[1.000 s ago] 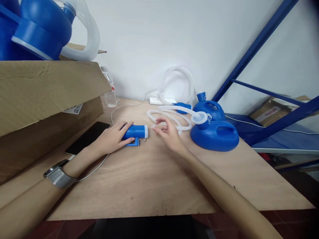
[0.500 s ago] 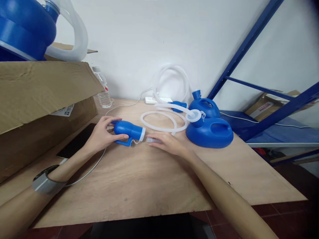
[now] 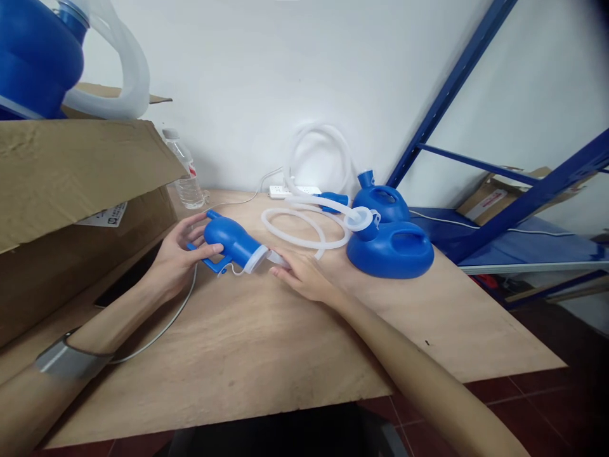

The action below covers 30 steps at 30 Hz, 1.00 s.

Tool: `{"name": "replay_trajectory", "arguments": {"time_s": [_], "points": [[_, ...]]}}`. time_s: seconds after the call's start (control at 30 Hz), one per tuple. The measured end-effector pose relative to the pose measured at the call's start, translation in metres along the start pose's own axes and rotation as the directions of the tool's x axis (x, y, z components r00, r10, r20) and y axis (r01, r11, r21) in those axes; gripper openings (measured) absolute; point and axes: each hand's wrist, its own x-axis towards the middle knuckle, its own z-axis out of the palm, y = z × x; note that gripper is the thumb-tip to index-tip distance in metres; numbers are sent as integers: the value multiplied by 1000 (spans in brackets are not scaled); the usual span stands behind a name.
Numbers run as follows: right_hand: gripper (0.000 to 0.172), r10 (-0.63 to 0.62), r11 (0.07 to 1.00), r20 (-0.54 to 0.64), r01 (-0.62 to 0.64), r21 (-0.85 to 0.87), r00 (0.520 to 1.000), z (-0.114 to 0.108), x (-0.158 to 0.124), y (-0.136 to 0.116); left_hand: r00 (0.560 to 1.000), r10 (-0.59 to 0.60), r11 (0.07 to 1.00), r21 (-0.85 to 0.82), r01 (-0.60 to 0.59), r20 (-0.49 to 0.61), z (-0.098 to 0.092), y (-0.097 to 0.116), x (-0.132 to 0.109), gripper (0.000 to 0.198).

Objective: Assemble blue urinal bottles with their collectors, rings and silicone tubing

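My left hand (image 3: pixel 174 260) grips a blue plastic urinal head (image 3: pixel 233 241), a bulbous funnel-like piece with a handle, from its rounded left end. Its white collar (image 3: pixel 257 259) faces right, with a thin white strap looping below. Between the fingers of my right hand (image 3: pixel 304 274) is the clear end of a tube (image 3: pixel 276 256), up against the collar; whether it sits inside, I cannot tell. Beyond, the whitish hose (image 3: pixel 304 244) lies coiled on the table. A blue jug (image 3: pixel 390 259) with a handle stands right of my right hand, hose running to its white cap (image 3: pixel 358 219).
Behind stand a second blue jug (image 3: pixel 394 209), another blue piece (image 3: pixel 335 202) and a white power strip (image 3: pixel 295 191). At left are a cardboard box (image 3: pixel 85 165), a water bottle (image 3: pixel 184 171) and a dark flat device (image 3: pixel 126 279) with a cable. Blue shelving (image 3: pixel 495 238) borders the table's right.
The blue urinal head has tilted, its collar now pointing down to the right. My right hand has brought the tube end up against the collar, closing the gap. The camera view has shifted slightly.
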Motion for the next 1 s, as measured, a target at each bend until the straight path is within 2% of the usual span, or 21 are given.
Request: {"name": "replay_trajectory", "arguments": {"time_s": [0.1, 0.13, 0.2, 0.27, 0.33, 0.4, 0.5, 0.57, 0.73, 0.9, 1.0], "points": [[65, 66, 991, 3, -66, 118, 998, 5, -1, -7, 999, 8, 1000, 9, -9, 51, 7, 3, -6, 101], [65, 85, 987, 3, -84, 135, 996, 6, -1, -9, 998, 3, 1000, 16, -4, 64, 9, 3, -8, 104], [57, 96, 986, -2, -95, 139, 995, 7, 0, -11, 998, -12, 1000, 25, 11, 65, 13, 2, -11, 106], [46, 79, 990, -5, -78, 122, 997, 8, 0, -11, 999, -45, 999, 20, 45, 23, 15, 0, -11, 108], [40, 45, 994, 3, -45, 96, 999, 8, 0, -10, 996, -84, 996, -7, 84, -27, 15, -4, -10, 111], [36, -7, 998, 20, 6, 69, 1000, 8, 0, -11, 995, -94, 995, -23, 93, -43, 15, -7, -9, 104], [34, -70, 997, 52, 69, 28, 996, 9, -1, -15, 997, -50, 998, 28, 49, 57, 17, -10, -11, 79], [34, -74, 997, 67, 75, -5, 995, 9, -1, -18, 989, -34, 997, 79, 23, 141, 20, -10, -15, 69], [35, -84, 995, 94, 89, -48, 992, 9, -2, -19, 973, -6, 988, 150, -29, 232, 24, -9, -24, 79], [35, -101, 992, 89, 107, -64, 991, 13, -2, -15, 928, 44, 946, 283, -158, 371, 23, -7, -28, 90], [34, -92, 996, 61, 92, -6, 994, 12, -2, -15, 935, 55, 924, 337, -181, 349, 22, -9, -27, 100]]}}
